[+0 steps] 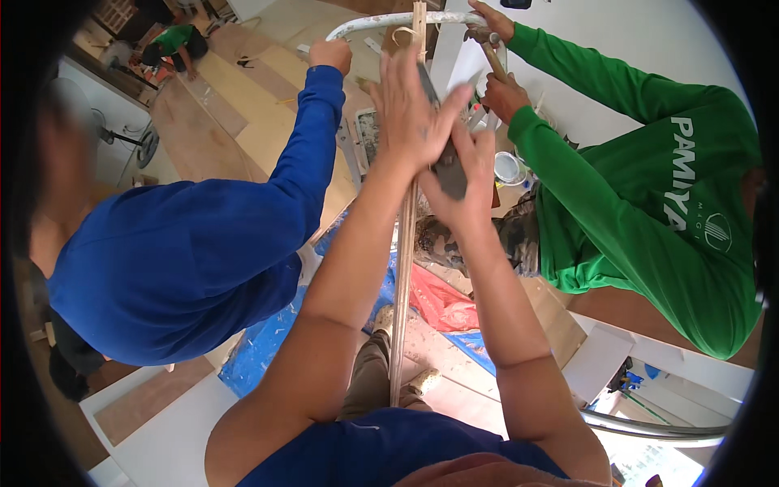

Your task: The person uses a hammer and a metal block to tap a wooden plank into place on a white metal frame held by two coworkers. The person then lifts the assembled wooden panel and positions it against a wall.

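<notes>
A long thin wooden strip (402, 268) runs upright through the middle of the view, from near my legs to the top. My left hand (410, 109) is raised with fingers spread and pressed flat against the strip high up. My right hand (462, 174) is just beside it, closed around a dark grey tool (449, 172) held against the strip. A person in a green long-sleeved shirt (649, 203) on the right grips a wooden-handled tool (492, 55) near the strip's top. A person in a blue shirt (187, 260) on the left reaches a hand (330, 55) up to a white metal frame (381, 23).
A blue tarp (268, 341) and a red sheet (442, 304) lie on the floor below. Plywood boards (235, 105) cover the floor at upper left, where another person in green (174, 45) bends down. A standing fan (134, 138) is at the left, white panels (162, 438) at the lower edges.
</notes>
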Tool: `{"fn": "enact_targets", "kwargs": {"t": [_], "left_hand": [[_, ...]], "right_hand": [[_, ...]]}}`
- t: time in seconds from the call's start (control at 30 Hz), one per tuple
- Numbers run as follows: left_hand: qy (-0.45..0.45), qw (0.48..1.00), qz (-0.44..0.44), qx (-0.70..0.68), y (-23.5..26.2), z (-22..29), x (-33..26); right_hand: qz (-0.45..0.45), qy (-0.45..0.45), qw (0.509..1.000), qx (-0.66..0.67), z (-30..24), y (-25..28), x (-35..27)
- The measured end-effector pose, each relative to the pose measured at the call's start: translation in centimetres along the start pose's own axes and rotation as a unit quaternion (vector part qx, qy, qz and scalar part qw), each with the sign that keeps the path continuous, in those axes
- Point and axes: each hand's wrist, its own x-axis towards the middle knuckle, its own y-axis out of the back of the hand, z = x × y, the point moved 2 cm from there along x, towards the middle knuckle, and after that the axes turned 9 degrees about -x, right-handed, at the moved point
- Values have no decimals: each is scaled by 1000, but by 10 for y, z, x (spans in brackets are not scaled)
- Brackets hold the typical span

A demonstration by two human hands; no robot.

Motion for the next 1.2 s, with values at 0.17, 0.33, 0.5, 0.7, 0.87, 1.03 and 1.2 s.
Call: {"fn": "enact_targets", "kwargs": {"t": [0.17, 0.33, 0.5, 0.7, 0.87, 1.03, 1.2], "left_hand": [[-54, 998, 36, 22, -11, -25, 81], [-55, 995, 81, -31, -16, -68, 206], [39, 990, -109, 76, -18, -61, 263], [1, 998, -42, -45, -11, -10, -5], [28, 994, -87, 58, 38, 47, -142], [19, 999, -23, 20, -1, -9, -14], [-21, 995, 23, 91, -8, -46, 189]], "right_hand": [[80, 2, 997, -6, 21, -36, 72], [-43, -53, 996, 58, 44, -72, 193], [89, 16, 996, -15, 28, -63, 221], [69, 44, 996, -35, 4, -7, -1], [-58, -58, 997, -2, -46, 33, -131], [43, -18, 999, 8, -2, -13, -11], [162, 86, 981, -63, 16, -53, 169]]}}
